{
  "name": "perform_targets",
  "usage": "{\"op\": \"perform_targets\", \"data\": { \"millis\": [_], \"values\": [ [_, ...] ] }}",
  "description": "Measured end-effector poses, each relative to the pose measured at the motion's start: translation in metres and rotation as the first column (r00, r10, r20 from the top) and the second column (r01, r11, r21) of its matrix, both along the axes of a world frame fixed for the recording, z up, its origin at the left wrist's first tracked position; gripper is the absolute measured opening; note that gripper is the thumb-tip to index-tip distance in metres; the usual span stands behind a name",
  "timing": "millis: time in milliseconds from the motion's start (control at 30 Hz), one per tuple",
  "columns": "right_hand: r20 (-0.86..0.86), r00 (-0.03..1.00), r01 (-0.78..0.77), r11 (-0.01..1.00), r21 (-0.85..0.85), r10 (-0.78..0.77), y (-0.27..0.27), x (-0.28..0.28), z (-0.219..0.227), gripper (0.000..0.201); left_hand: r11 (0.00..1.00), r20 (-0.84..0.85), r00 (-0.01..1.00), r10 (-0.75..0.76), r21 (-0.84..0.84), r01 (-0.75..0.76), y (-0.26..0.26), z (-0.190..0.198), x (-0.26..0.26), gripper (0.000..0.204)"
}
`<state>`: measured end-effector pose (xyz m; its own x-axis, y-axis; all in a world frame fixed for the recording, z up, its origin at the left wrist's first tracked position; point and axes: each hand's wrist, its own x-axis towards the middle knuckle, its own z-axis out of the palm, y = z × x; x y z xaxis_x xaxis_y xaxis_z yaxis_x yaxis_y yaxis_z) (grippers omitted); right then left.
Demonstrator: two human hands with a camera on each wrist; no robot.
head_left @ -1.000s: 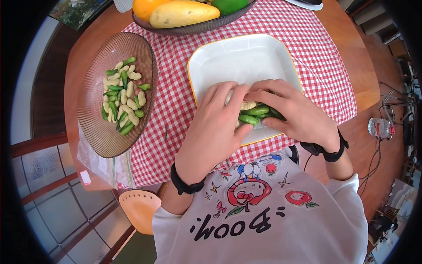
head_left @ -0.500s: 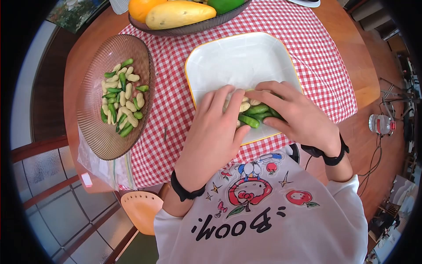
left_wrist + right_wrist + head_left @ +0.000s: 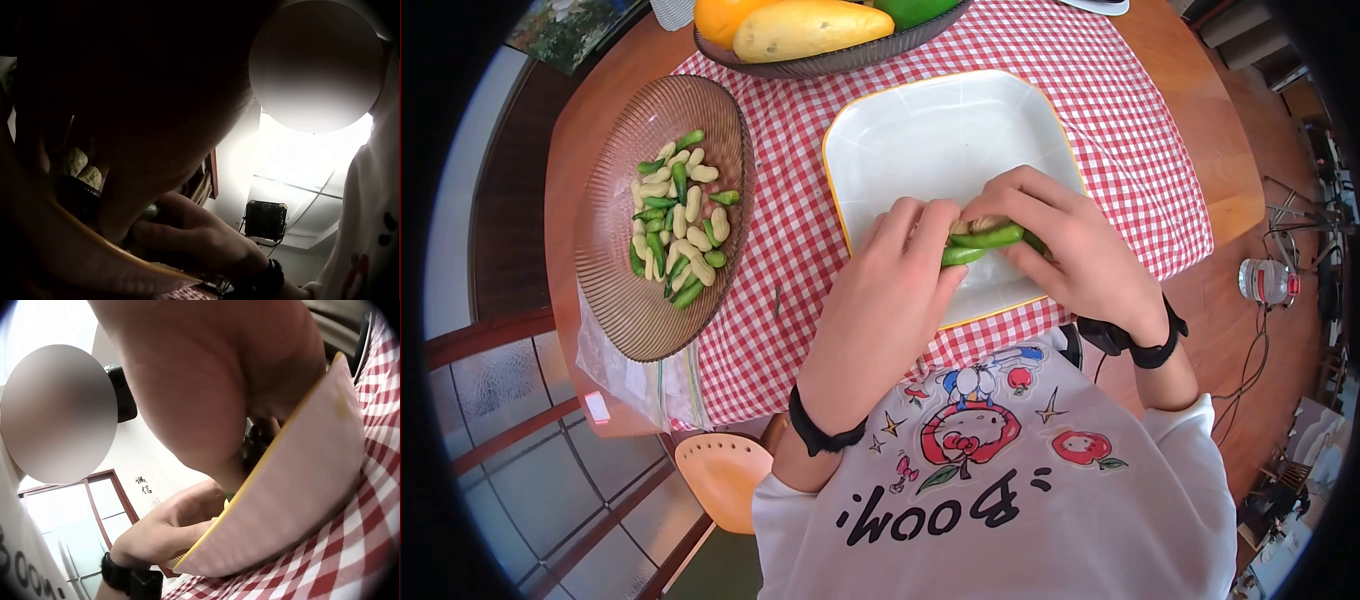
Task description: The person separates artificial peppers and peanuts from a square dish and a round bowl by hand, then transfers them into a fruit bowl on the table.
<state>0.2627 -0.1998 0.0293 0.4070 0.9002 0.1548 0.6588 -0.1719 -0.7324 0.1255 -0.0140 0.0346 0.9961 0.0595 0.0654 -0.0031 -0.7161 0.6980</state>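
A white baking dish [image 3: 940, 120] with a yellow rim sits in front of the person. Over its near half, the left hand [image 3: 890, 285] and the right hand [image 3: 1075, 250] cup a handful of green chili peppers [image 3: 988, 237] and peanuts between them. Fingers curl round the bunch from both sides, with the fingertips almost meeting at the far side. Two peanuts [image 3: 75, 161] show beyond the left hand's dark outline in the left wrist view. Most of the handful is hidden by the hands.
Left of the dish, an oval brown ribbed glass bowl [image 3: 605, 270] holds several peanuts and green peppers. A dark fruit bowl [image 3: 800, 68] stands at the back. Beneath lies a red checked tablecloth [image 3: 1140, 150], with a clear plastic bag [image 3: 625, 375] at the table's left edge.
The hands have closed in on the peppers and peanuts and raised them a little, away from the dish's near edge. Fewer pieces show between the hands. The glass bowl's contents look the same.
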Motion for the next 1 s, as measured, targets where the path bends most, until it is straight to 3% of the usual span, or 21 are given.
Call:
{"op": "perform_targets", "data": {
  "millis": [233, 500, 600, 700, 833, 1000],
  "values": [
    [-0.006, 0.999, -0.048, 0.998, -0.034, 0.048, -0.004, 0.001, 0.012, 0.043, 1.000, 0.049, 0.999, -0.019, 0.018, 0.018, 0.005, -0.001, -0.006, 0.041],
    [0.193, 0.980, -0.013, 0.988, -0.152, 0.043, -0.016, -0.001, 0.023, 0.061, 0.979, 0.072, 0.997, -0.002, 0.205, -0.013, 0.006, -0.001, -0.011, 0.068],
    [0.236, 0.972, 0.018, 0.987, -0.161, 0.021, -0.016, -0.005, 0.019, 0.065, 0.988, 0.054, 0.998, -0.010, 0.155, 0.002, 0.006, -0.002, -0.009, 0.077],
    [0.179, 0.984, 0.032, 0.979, -0.202, 0.005, -0.012, -0.008, 0.013, 0.066, 0.998, 0.049, 0.999, -0.015, 0.061, 0.012, 0.002, -0.005, -0.004, 0.079],
    [0.166, 0.986, 0.036, 0.988, -0.152, -0.010, -0.007, -0.012, 0.004, 0.063, 0.997, 0.011, 1.000, -0.016, 0.070, 0.015, 0.001, -0.005, -0.003, 0.079],
    [0.116, 0.993, 0.029, 0.999, -0.035, -0.024, 0.000, -0.014, -0.002, 0.054, 0.999, -0.016, 1.000, 0.000, 0.033, 0.000, -0.001, -0.007, -0.002, 0.062]
  ]
}}
